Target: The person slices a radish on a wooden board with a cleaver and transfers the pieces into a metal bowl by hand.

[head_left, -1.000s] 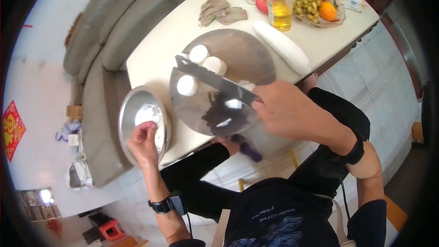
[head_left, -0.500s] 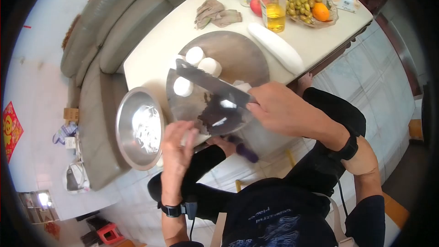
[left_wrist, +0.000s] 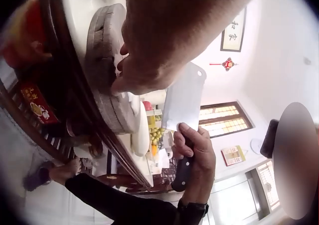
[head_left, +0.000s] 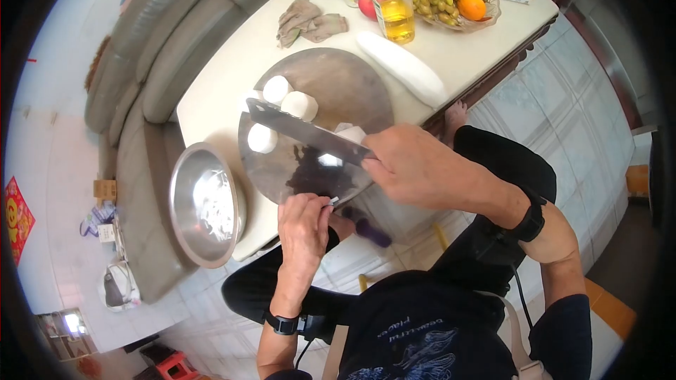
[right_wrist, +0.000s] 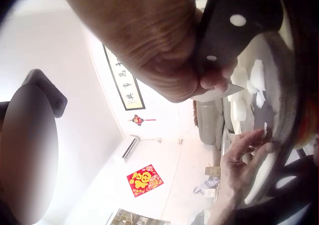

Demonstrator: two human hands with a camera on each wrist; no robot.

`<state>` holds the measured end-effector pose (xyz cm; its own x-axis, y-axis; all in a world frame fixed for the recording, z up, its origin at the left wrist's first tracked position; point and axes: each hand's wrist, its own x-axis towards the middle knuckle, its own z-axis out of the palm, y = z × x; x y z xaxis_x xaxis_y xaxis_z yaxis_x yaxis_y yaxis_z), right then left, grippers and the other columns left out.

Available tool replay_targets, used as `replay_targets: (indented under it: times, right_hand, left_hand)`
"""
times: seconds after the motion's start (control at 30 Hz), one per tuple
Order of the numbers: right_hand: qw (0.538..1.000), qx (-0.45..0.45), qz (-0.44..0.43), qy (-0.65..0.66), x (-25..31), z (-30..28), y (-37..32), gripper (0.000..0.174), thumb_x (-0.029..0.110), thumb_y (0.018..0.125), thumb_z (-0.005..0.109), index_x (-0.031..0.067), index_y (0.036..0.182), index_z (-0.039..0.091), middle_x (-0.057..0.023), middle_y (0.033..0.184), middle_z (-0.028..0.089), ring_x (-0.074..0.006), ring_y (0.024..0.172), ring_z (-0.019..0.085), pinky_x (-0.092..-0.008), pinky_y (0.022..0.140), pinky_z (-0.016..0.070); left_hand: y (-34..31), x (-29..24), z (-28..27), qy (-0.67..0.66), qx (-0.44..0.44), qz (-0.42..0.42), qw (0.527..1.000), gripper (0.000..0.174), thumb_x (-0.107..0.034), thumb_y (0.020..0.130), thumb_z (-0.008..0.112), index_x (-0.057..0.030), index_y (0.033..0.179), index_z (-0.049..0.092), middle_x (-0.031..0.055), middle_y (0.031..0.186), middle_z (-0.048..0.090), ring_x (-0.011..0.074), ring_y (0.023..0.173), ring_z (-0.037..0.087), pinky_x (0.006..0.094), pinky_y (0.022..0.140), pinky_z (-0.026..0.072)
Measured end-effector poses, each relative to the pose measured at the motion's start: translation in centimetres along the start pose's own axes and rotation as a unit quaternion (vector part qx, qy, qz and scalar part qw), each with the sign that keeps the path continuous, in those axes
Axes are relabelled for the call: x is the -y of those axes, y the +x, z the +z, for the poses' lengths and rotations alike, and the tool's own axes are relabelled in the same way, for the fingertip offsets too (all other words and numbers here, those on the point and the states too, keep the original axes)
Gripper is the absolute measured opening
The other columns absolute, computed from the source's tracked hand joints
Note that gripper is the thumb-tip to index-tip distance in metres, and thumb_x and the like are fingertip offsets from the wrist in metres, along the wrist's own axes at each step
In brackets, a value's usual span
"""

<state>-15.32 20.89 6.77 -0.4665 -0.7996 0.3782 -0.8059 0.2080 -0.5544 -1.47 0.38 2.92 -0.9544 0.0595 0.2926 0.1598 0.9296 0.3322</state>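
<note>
My right hand (head_left: 415,169) grips the black handle of a cleaver (head_left: 303,129), its blade held over the round chopping board (head_left: 352,84). At the board's near edge my left hand (head_left: 303,229) pinches a small white piece (head_left: 333,201) between thumb and finger. Thick white chunks (head_left: 262,138) lie on the board's left part, partly behind the blade, and another white piece (head_left: 350,132) is near the right hand. In the left wrist view the broad cleaver blade (left_wrist: 184,98) stands up from the right hand (left_wrist: 199,152). White slivers lie in the steel bowl (head_left: 180,204) on the left.
A long white radish (head_left: 401,69) lies right of the board. Behind are a crumpled cloth (head_left: 310,22), an oil bottle (head_left: 396,17), a red fruit (head_left: 367,5) and a fruit basket (head_left: 486,20). A grey sofa (head_left: 183,49) borders the table's left side.
My left hand has moved from over the bowl, rightward to the board's near edge, where it now pinches a small white piece. The right hand still holds the cleaver above the board.
</note>
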Motion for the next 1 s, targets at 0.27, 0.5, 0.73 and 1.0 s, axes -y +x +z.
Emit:
replay_targets:
  times: [0.27,0.5,0.73,1.0]
  right_hand:
    - [0.987,0.008,0.127,0.096,0.6,-0.1,0.4,0.016,0.006,0.075,0.058,-0.0062,0.065,0.06,-0.0254,0.061,0.058,-0.0413,0.061,0.062,-0.0456,0.061,0.0507]
    - [0.994,0.037,0.086,0.062,0.6,-0.5,0.6,0.017,0.006,0.078,0.058,-0.0068,0.066,0.06,-0.0224,0.062,0.057,-0.0404,0.061,0.061,-0.0453,0.062,0.0505]
    - [0.982,0.049,0.15,0.108,0.9,-1.7,0.9,0.018,0.009,0.082,0.057,-0.0065,0.074,0.062,-0.0222,0.062,0.057,-0.0396,0.062,0.061,-0.045,0.063,0.05]
    - [0.976,0.038,0.179,0.12,0.8,-1.7,0.7,0.019,0.01,0.083,0.056,-0.005,0.071,0.058,-0.024,0.065,0.059,-0.0395,0.063,0.062,-0.0445,0.062,0.0502]
  left_hand:
    - [-0.2,-0.4,0.2,0.08,-0.012,0.065,0.995,0.02,0.0,0.072,0.071,-0.0038,0.09,0.062,0.0091,0.09,0.06,0.0274,0.086,0.058,0.039,0.077,0.041]
    - [-0.6,1.5,-1.5,0.088,-0.025,0.009,0.996,0.019,-0.001,0.073,0.073,-0.0048,0.089,0.063,0.0093,0.088,0.061,0.0268,0.086,0.058,0.039,0.079,0.042]
    - [-3.1,10.9,-9.4,0.241,-0.138,-0.131,0.952,0.008,-0.006,0.078,0.072,-0.0039,0.086,0.072,0.0121,0.084,0.068,0.0259,0.069,0.062,0.0368,0.07,0.0465]
    - [-1.9,12.0,-10.0,0.322,-0.073,-0.19,0.925,0.011,-0.01,0.076,0.075,-0.003,0.082,0.07,0.0137,0.087,0.067,0.0301,0.08,0.064,0.0401,0.069,0.0481]
